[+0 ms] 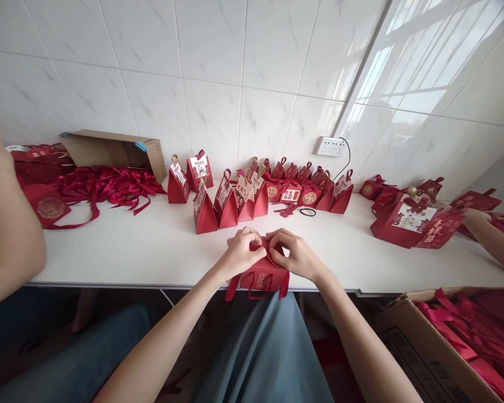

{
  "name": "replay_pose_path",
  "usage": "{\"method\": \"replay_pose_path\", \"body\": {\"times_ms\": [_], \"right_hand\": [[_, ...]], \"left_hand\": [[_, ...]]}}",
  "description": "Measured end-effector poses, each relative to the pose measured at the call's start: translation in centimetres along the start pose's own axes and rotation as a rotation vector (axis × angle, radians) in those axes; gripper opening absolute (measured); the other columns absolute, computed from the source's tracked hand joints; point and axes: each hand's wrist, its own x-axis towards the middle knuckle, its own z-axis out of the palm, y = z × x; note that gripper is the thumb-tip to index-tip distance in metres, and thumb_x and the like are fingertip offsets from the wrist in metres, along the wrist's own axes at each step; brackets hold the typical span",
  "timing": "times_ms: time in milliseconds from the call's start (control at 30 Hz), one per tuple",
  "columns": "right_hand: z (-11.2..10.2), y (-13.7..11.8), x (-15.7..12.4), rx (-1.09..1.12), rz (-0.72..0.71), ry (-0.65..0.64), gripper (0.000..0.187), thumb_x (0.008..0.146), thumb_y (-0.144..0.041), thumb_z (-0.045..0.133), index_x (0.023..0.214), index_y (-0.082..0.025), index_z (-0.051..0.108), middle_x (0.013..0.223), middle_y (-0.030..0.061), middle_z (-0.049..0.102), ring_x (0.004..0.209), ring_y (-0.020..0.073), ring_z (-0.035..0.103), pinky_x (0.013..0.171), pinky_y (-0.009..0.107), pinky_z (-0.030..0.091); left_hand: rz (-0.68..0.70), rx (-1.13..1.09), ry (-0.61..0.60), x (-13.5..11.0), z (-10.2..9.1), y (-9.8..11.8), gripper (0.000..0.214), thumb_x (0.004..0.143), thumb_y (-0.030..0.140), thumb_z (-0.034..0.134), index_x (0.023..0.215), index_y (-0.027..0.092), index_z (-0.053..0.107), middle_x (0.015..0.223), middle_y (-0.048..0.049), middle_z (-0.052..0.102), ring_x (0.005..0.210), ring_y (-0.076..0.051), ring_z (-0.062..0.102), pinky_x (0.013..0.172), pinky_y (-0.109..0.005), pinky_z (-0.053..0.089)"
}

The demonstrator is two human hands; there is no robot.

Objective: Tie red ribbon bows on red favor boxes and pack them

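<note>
A red gift box point(257, 280) sits at the front edge of the white table, with a cord handle on its near side and red ribbon ends point(232, 287) hanging past the edge. My left hand point(246, 249) has its thumb and fingers curled in a pinch at the top left of this box. On the top right, my right hand point(293, 254) pinches in the same way, thumb close to the forefinger. The fingers hide whether they grip the box's top flaps or a ribbon there. Just beyond my hands stand several finished-looking red peaked boxes point(205, 215) with looped tops.
More red boxes point(308, 196) line the wall beside a black ring point(307, 212). Loose red ribbons point(109, 187) spill from a cardboard box point(109, 148) at left. Another person's arm point(8, 235) is at left, a person's hand point(479, 221) at right. A ribbon-filled carton point(428, 347) stands lower right.
</note>
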Motion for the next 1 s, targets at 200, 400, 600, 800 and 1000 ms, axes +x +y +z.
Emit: {"method": "replay_pose_path", "body": {"times_ms": [200,400,600,800,1000], "right_hand": [[0.8,-0.4,-0.1,-0.003,0.022,0.033,0.009,0.082,-0.014,0.049,0.077,-0.020,0.054,0.090,0.0060,0.059,0.088,0.0185,0.060,0.077,0.032,0.047],[1.2,0.5,-0.6,0.147,0.045,0.044,0.009,0.075,-0.013,0.050,0.071,-0.021,0.047,0.092,0.0067,0.056,0.094,0.0206,0.058,0.072,0.031,0.048],[1.0,0.3,-0.1,0.132,0.071,0.009,0.003,0.077,-0.019,0.054,0.080,-0.020,0.055,0.100,0.0083,0.057,0.092,0.0191,0.055,0.084,0.035,0.044],[0.5,1.1,0.1,0.522,0.255,0.045,0.009,0.072,-0.028,0.054,0.070,-0.019,0.054,0.106,0.0080,0.052,0.102,0.0210,0.052,0.088,0.034,0.041],[0.3,0.6,0.2,0.653,0.328,0.070,0.018,0.070,-0.034,0.061,0.065,-0.019,0.054,0.110,0.0068,0.051,0.107,0.0214,0.049,0.090,0.032,0.039]], "left_hand": [[0.021,-0.080,0.041,-0.2,0.4,-0.2,0.010,0.072,0.021,0.054,0.067,0.020,0.045,0.097,-0.0040,0.056,0.096,-0.020,0.054,0.091,-0.038,0.041],[0.001,-0.072,0.044,-0.4,0.4,0.0,0.019,0.067,0.016,0.055,0.060,0.020,0.038,0.088,-0.0027,0.054,0.092,-0.021,0.053,0.087,-0.038,0.042],[0.008,-0.094,0.115,0.2,0.8,-0.3,0.018,0.077,0.023,0.048,0.063,0.021,0.038,0.079,-0.0003,0.050,0.078,-0.016,0.053,0.077,-0.031,0.045],[0.050,-0.017,0.142,0.0,0.9,0.4,0.018,0.077,0.022,0.052,0.062,0.020,0.042,0.074,0.0002,0.048,0.075,-0.016,0.051,0.075,-0.031,0.042],[0.098,-0.001,0.198,-0.3,1.6,0.4,0.017,0.079,0.021,0.051,0.064,0.020,0.043,0.075,0.0005,0.049,0.072,-0.015,0.051,0.073,-0.030,0.042]]}}
